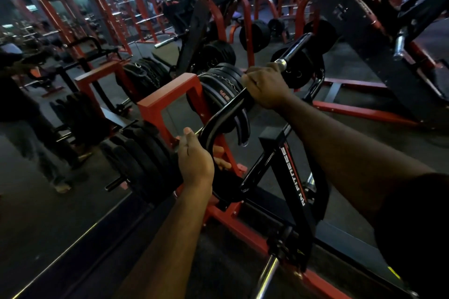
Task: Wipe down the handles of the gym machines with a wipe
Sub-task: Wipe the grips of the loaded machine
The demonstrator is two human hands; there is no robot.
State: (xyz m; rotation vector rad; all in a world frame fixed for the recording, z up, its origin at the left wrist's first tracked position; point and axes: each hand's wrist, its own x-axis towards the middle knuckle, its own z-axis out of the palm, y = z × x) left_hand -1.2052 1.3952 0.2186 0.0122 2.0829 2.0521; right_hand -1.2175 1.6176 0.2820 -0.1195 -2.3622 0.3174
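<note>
Head view shows a black curved handle bar [226,114] running between both hands. Right hand [264,87] is wrapped around its upper stretch, just below a chrome collar [281,63]; no wipe can be made out under the fingers. Left hand [194,160] grips the lower bend, thumb lying along the bar. Behind the left hand sit stacked weight plates [143,153] on a red frame [167,104]. Below the right forearm stands a black post lettered "RN FITNESS" [291,177].

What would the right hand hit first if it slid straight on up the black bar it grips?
Likely the chrome collar just past the right hand, then the black grip beyond it; no wipe shows in this view.
</note>
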